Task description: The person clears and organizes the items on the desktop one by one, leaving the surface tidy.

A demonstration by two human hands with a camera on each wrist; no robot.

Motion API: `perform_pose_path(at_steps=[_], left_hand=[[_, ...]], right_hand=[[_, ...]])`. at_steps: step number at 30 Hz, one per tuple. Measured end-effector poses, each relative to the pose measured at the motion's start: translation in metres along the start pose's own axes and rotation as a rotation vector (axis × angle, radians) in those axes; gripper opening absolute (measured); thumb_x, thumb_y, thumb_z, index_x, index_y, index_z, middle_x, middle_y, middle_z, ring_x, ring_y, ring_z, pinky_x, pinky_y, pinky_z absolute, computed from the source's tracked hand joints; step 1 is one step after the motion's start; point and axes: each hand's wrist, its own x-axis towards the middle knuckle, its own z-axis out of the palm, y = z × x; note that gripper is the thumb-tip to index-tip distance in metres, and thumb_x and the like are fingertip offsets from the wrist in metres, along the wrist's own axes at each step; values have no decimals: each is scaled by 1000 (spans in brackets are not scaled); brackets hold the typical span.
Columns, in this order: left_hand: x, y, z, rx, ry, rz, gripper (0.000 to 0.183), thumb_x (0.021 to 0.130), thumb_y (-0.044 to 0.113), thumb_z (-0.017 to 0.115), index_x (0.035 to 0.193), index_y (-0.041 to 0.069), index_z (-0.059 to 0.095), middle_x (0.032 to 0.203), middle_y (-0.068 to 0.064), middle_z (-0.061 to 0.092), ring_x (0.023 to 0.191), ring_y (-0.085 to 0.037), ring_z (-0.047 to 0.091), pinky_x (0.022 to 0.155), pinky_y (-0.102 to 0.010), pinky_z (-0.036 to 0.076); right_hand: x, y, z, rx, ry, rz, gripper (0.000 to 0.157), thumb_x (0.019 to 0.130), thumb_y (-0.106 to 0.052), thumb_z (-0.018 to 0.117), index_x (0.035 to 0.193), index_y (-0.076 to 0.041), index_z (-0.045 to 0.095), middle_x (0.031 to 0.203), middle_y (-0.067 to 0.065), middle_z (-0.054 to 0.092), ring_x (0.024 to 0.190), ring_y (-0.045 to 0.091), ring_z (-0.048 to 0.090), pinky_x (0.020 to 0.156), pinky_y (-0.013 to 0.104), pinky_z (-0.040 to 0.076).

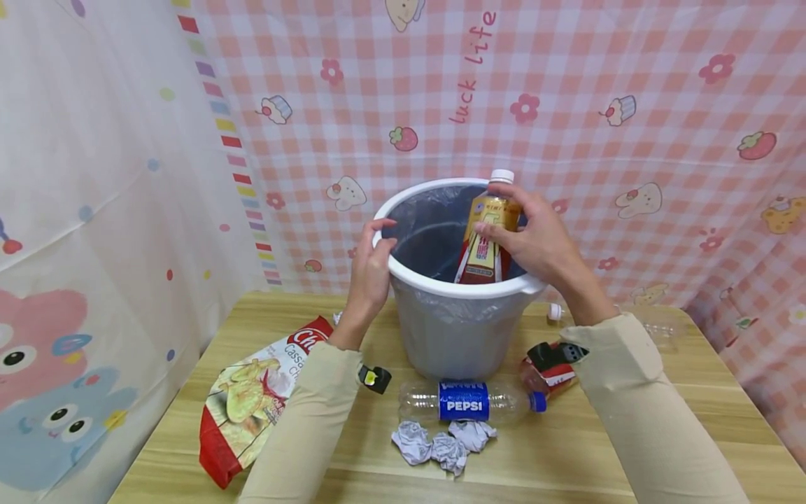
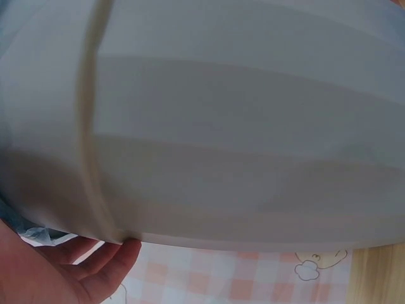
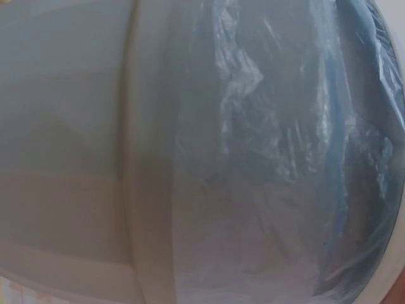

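A gray trash can (image 1: 456, 343) with a white rim and a clear plastic liner (image 3: 253, 126) stands on the table. My left hand (image 1: 371, 269) holds its rim on the left side; in the left wrist view the fingers of that hand (image 2: 76, 272) lie against the can's outer wall (image 2: 240, 152). My right hand (image 1: 541, 234) grips a drink bottle (image 1: 485, 241) with a gold and red label and a white cap, near its neck. The bottle leans in the can's opening, its lower end hidden behind the front rim. The right wrist view shows mostly lined can wall.
In front of the can lie a clear Pepsi bottle (image 1: 464, 401) and crumpled paper balls (image 1: 449, 451). A chip bag (image 1: 252, 399) lies to the left, partly under the left forearm. Right of the can are a red-labeled bottle (image 1: 548, 374) and a clear bottle with a white cap (image 1: 555, 312).
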Motion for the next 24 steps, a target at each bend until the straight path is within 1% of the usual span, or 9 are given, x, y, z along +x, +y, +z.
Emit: perform_pose_path(at_steps=[3, 7, 10, 12, 14, 16, 19, 24], left_hand=[[0, 0, 0, -1, 1, 1, 33, 96, 13, 44, 125, 6, 57, 137, -11, 53, 122, -26, 48, 105, -41, 34], [0, 0, 0, 5, 2, -1, 33, 96, 14, 44, 125, 6, 57, 138, -10, 53, 122, -26, 48, 105, -41, 34], [0, -1, 0, 8, 1, -7, 32, 96, 14, 44, 125, 7, 57, 139, -9, 53, 124, -25, 47, 106, -42, 34], [0, -1, 0, 5, 0, -12, 32, 96, 14, 44, 125, 8, 56, 139, -9, 52, 124, -25, 47, 107, -42, 34], [0, -1, 0, 0, 1, -14, 32, 96, 14, 44, 125, 7, 56, 139, -10, 52, 125, -25, 47, 108, -42, 34], [0, -1, 0, -5, 2, -12, 32, 96, 14, 43, 125, 7, 56, 139, -10, 52, 125, -25, 46, 108, -42, 34], [0, 0, 0, -7, 2, -7, 32, 96, 14, 44, 125, 7, 56, 139, -10, 53, 124, -25, 47, 107, -41, 34], [0, 0, 0, -6, 1, -3, 33, 96, 14, 44, 125, 7, 56, 138, -11, 53, 123, -26, 47, 105, -40, 34]], right_hand=[[0, -1, 0, -21, -5, -5, 59, 93, -33, 68, 147, -28, 45, 141, 14, 45, 110, 35, 58, 86, 51, 54], [-1, -1, 1, -73, -3, -31, 53, 94, -31, 67, 144, -26, 50, 133, 17, 45, 109, 35, 55, 86, 50, 54], [0, 0, 2, -128, 15, -61, 47, 93, -29, 68, 138, -22, 57, 126, 17, 47, 106, 33, 51, 85, 47, 52], [0, 1, 3, -162, 30, -83, 44, 93, -28, 69, 135, -19, 61, 125, 17, 50, 106, 32, 50, 86, 47, 50], [1, 2, 4, -191, 43, -111, 40, 92, -27, 71, 130, -16, 64, 124, 16, 54, 107, 32, 51, 88, 48, 47], [1, 2, 4, -209, 53, -116, 39, 92, -27, 71, 129, -15, 66, 125, 16, 55, 111, 32, 51, 92, 51, 46], [1, 1, 5, -234, 61, -106, 40, 91, -28, 71, 129, -15, 65, 127, 16, 56, 116, 33, 52, 95, 53, 44], [2, 2, 5, -253, 62, -93, 43, 91, -29, 71, 131, -15, 62, 134, 14, 54, 121, 33, 54, 94, 53, 46]])
